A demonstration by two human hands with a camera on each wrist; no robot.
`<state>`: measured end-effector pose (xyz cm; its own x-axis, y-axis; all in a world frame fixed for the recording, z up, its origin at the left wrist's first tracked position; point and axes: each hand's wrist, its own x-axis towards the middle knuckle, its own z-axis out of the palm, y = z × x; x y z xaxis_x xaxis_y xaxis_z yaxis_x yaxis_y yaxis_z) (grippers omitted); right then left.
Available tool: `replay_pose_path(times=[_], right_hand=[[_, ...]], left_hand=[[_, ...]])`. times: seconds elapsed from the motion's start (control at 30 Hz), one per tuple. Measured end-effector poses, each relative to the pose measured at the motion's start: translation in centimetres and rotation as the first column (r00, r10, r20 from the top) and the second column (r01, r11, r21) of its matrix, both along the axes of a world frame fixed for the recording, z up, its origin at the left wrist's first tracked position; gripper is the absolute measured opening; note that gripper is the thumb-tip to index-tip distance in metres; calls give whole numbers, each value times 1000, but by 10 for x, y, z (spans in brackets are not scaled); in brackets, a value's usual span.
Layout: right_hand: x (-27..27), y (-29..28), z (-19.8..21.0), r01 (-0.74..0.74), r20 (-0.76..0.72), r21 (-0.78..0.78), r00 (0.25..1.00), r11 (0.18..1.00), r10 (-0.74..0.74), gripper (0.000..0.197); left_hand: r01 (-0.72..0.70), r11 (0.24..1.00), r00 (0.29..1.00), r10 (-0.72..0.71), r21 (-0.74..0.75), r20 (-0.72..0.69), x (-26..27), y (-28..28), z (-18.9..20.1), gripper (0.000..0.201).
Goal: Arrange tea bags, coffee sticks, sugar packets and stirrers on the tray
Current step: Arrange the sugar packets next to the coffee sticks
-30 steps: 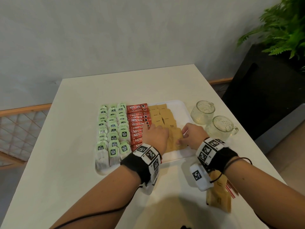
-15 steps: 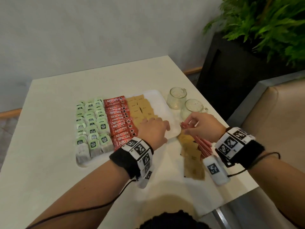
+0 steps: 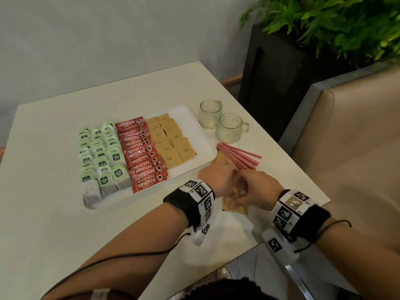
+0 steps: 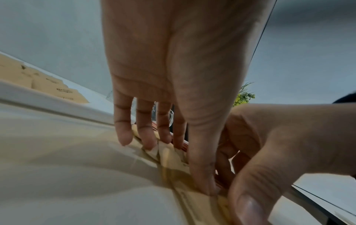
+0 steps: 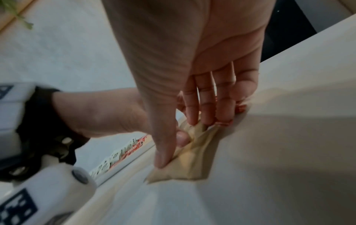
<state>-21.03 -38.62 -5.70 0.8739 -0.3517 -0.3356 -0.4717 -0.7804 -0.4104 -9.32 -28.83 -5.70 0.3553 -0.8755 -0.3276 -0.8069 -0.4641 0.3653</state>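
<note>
My left hand (image 3: pixel 218 177) and right hand (image 3: pixel 257 192) meet on loose brown sugar packets (image 5: pixel 185 159), just off tray (image 3: pixel 203 135) near corner. Wrist views show what head view hides: each hand's thumb and fingertips pinching packets against table (image 3: pixel 54 224). Head view alone shows red stirrers (image 3: pixel 240 156) fanned beyond my fingers, and tea bags (image 3: pixel 101 156), Nescafe sticks (image 3: pixel 142 154) rowed on tray.

I worked at a white table (image 3: pixel 65 224). On it lay a white tray (image 3: pixel 195 128), two glass cups (image 3: pixel 229 127) just beside its far right corner, a bundle of red stirrers (image 3: pixel 240 156) near the cups, and loose brown sugar packets (image 5: pixel 185 167) beside the tray.
</note>
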Motion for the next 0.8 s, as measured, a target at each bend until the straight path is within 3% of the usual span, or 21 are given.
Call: replay_pose_path(times=[0.07,0.33,0.5,0.63,0.8], right_hand=[[-1,3,-1,-4,-27,-29,1000,1000,4,65],[-9,7,-4,-1,-34,87,999,996,4,53],[-7,11,-2,-46,-87,42,995,998,50,50],[-11,13,-2,-104,-115,22,988,994,106,38],[-11,10,-4,-67,-41,151,996,986,74,19]], left_hand=[[-33,999,999,33,16,-11,-1,-1,-1,72],[-182,983,979,185,39,-84,-5,6,-8,63],[-193,980,973,184,-54,-136,-2,19,-13,26],[-310,942,935,277,-132,-220,8,38,-17,22],[-368,921,908,327,-129,-262,18,56,-17,24]])
